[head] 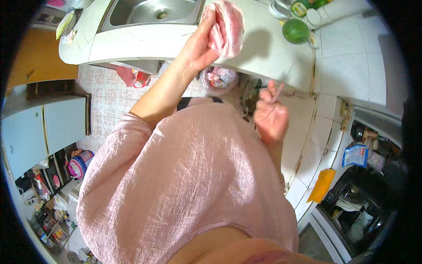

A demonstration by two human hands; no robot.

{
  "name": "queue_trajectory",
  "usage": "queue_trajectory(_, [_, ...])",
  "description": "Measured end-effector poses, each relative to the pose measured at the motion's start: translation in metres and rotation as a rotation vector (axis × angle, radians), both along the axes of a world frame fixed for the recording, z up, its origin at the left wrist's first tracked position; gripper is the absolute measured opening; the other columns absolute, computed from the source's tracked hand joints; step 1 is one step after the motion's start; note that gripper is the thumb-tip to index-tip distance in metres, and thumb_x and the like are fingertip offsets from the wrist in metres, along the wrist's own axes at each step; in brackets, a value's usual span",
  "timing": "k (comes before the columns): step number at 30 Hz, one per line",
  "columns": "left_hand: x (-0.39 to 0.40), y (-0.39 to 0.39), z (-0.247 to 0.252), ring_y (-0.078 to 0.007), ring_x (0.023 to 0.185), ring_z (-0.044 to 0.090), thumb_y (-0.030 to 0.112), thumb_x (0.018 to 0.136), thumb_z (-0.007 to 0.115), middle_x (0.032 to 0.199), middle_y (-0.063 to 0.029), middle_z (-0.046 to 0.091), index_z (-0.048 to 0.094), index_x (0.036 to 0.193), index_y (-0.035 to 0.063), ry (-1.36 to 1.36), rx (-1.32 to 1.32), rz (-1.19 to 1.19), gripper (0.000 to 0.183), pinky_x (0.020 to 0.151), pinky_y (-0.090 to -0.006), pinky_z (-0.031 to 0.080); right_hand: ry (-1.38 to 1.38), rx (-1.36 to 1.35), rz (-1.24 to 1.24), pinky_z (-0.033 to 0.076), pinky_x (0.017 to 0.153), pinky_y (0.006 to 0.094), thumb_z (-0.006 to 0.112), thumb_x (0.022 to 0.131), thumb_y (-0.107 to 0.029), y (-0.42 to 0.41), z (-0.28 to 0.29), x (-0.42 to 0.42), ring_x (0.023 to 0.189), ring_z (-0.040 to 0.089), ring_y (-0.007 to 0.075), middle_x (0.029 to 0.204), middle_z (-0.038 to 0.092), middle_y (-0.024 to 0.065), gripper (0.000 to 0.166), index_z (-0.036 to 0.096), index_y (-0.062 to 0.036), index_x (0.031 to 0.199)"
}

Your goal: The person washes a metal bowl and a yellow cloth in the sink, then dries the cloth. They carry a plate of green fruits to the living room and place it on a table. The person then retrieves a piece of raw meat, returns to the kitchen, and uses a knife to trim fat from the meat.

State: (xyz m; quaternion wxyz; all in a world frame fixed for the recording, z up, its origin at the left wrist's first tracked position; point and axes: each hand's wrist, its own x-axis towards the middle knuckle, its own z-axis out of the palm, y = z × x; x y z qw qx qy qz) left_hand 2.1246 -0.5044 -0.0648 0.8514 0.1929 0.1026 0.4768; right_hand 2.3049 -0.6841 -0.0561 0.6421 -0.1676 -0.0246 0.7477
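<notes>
My left hand (201,49) is raised at the counter's front edge, below and right of the sink. It grips a soft, folded pink-and-white item (226,29); whether this is cloth or meat I cannot tell. Lower on the right, my right hand (272,115) is palm up in front of the counter, blurred, with its fingers curled. A thin pointed utensil (288,73), perhaps a slim knife, sticks up from its fingers towards the counter. The two hands are well apart. A shadow falls on the white counter (257,62) beside the pink item.
The steel sink (138,13) lies at top left. A round green lid or fruit (296,31) and jars stand at the right wall. Under the counter is a lined bin (219,78). An orange cloth (321,185) hangs at right, near a dark stove area. A cut melon or gourd (66,23) lies top left.
</notes>
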Motion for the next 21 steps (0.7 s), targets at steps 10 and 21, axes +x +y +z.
queue_trajectory(10, [-0.068, 0.026, -0.009, -0.0253, 0.097, 0.059, 0.057, 0.091, 0.034, 0.110, -0.0097, 0.056, 0.045, 0.121, 0.0088, 0.144, 0.038, -0.023, 0.058, 0.083, -0.0441, 0.053, -1.325, -0.020, 0.014, 0.033, 0.051, 0.0200, 0.043, 0.096, -0.018, 0.051, 0.000, -0.097, 0.057, 0.039, 0.0064, 0.072, 0.048, -0.0010, 0.024, 0.052, -0.0033, 0.111])
queue_trajectory(21, [-0.085, 0.018, -0.002, -0.0130, 0.074, 0.057, 0.050, 0.094, 0.037, 0.089, -0.0037, 0.058, 0.048, 0.114, 0.0085, 0.367, 0.119, 0.299, 0.048, 0.065, -0.0272, 0.050, -2.002, 0.275, -0.149, 0.049, 0.079, 0.0320, 0.048, 0.093, -0.015, 0.063, 0.017, -0.124, 0.095, 0.064, 0.0283, 0.104, 0.063, 0.0191, 0.032, 0.052, -0.0003, 0.121])
